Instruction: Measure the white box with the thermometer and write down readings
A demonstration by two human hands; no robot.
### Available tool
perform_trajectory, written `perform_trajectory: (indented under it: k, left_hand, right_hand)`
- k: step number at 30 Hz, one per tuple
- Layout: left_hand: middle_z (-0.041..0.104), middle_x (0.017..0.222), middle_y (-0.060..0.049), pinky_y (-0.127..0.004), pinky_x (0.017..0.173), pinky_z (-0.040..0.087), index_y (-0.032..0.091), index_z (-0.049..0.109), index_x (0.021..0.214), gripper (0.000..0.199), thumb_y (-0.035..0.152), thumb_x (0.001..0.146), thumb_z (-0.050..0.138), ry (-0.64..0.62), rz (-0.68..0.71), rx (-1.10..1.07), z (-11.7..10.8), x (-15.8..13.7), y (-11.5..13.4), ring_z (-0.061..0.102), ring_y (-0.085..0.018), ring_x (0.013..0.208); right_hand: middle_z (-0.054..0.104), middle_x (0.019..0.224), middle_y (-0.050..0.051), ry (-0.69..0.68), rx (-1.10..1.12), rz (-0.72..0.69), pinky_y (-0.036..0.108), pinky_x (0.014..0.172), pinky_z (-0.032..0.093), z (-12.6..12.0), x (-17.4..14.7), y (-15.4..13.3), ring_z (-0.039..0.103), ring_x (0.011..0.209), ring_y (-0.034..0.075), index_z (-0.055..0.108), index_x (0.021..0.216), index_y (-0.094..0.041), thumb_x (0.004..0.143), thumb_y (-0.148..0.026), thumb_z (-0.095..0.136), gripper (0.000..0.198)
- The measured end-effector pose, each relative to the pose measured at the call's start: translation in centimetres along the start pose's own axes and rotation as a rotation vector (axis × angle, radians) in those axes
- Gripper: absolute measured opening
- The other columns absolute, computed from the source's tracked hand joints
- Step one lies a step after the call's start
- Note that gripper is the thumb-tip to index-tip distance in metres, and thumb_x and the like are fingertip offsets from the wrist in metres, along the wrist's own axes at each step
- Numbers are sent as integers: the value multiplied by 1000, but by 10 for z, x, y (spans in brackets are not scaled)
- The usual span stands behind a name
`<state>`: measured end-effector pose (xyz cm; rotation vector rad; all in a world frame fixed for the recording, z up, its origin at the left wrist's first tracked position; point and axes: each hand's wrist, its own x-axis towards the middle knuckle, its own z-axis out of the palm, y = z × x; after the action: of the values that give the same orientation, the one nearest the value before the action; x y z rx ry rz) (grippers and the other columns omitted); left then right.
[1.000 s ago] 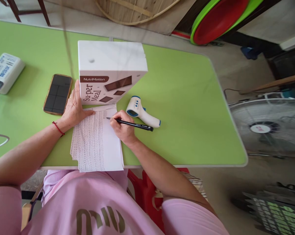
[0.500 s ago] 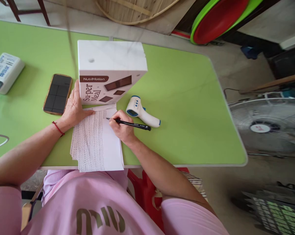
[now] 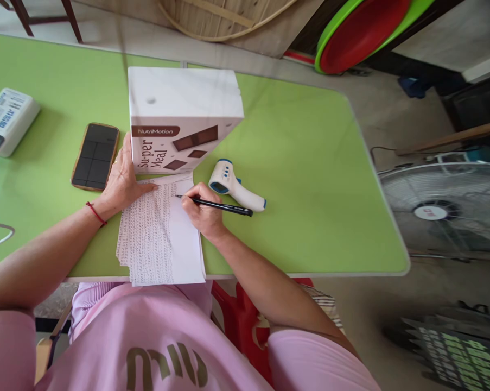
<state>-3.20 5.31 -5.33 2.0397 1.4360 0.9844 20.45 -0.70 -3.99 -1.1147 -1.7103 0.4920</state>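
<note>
My right hand (image 3: 203,210) is closed around a black pen (image 3: 228,207), its tip on the top sheet near the last written column. The stack of paper (image 3: 185,239) is covered with handwriting on its left and middle, while the right strip is blank. My left hand (image 3: 123,179) lies open at the upper left of the sheets, thumb resting on the paper and fingers along the left side of a white box (image 3: 183,95). That box stands just beyond the papers. A smartphone (image 3: 95,156) lies left of my left hand. Right of the pen hand is a white infrared thermometer (image 3: 234,185).
A white power bank (image 3: 9,120) with a cable sits at the left of the green table (image 3: 310,179). A fan (image 3: 436,212) stands beyond the table's right edge. A red stool (image 3: 245,320) is below the front edge.
The pen has tilted slightly, its back end a little lower and further right. My left hand, the box and the papers stay in place.
</note>
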Motion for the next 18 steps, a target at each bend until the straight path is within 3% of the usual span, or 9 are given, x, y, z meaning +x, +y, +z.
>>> perform_trajectory:
  k: [18]
  left_hand:
    - [18,175,-24,-65,133,29,21,11,165,126,42,72,93,-46,28,29,-1,0,-3,23,-49,162]
  right_hand:
    - [54,60,-4,-9,1,72,28,54,40,-2,2,-3,46,54,13,51,72,-24,86,-26,59,16]
